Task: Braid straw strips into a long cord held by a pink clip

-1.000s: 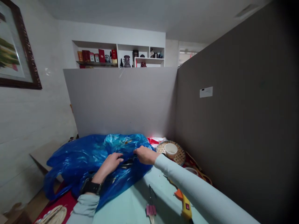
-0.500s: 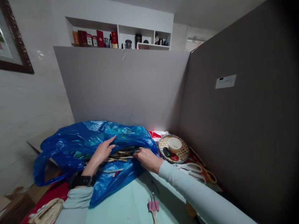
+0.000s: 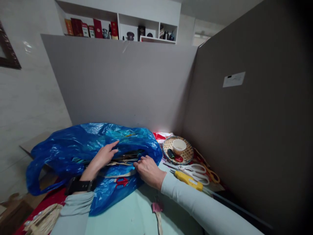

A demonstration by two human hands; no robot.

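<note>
A large blue plastic bag (image 3: 73, 140) lies on its side, its mouth facing me, with dried straw-like strips (image 3: 122, 160) showing inside. My left hand (image 3: 104, 156) rests at the mouth, index finger and thumb stretched apart against the upper plastic. My right hand (image 3: 148, 169) is closed at the right end of the mouth, fingers curled over the lower rim; the fingertips are partly hidden. Red-handled scissors (image 3: 121, 182) show on the bag's lower front. A pink binder clip (image 3: 156, 207) grips a pale strip on the pale green surface (image 3: 122, 215) nearer me.
Right of the bag are a woven tray (image 3: 187, 156) with a white cup (image 3: 179, 146), white-handled scissors (image 3: 195, 169) and a yellow glue gun (image 3: 188, 180). A coil of pale fibre (image 3: 45, 219) lies front left. Grey panels (image 3: 122, 81) stand behind and right.
My view has shifted a little. The right hand has moved slightly toward me along the bag's mouth. Red-handled scissors and the glue gun now show more fully. The left hand keeps its pose.
</note>
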